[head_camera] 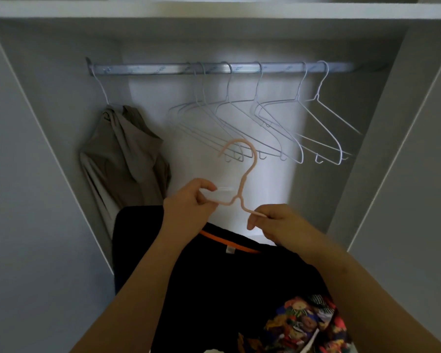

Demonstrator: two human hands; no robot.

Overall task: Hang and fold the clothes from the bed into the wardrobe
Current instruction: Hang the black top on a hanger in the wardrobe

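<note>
Black T-shirt (227, 289) with an orange neckline (229, 242) hangs spread well below the rail (214, 68), at the open front of the wardrobe (392, 123). It fills the space under and between both forearms. Its neckline runs just under the two hands, with a small white label at its middle.

Above the neckline, between it and the rail, is a pink hanger (245, 179). Its hook stands upright and curls over to the left, short of the rail and not on it. The left hand (186, 207) has its fingers curled round the hanger's left shoulder, thumb on top; something pale and translucent at the fingertips is too blurred to make out. The right hand (278, 225) pinches the end of the right shoulder between thumb and forefinger, the other fingers folded down towards the shirt. Whether either hand also holds the cloth cannot be told, as the hanger's outer ends are hidden by the hands.

Several white wire hangers (265, 123) hang bare from the middle and right of the rail, swung at a slant. At the rail's left end one more wire hanger carries a grey garment (122, 154), bunched at the top and hanging down beside the T-shirt's left edge. Far below the rail, at the bottom right, a brightly printed cloth (306, 322) shows against the black shirt.
</note>
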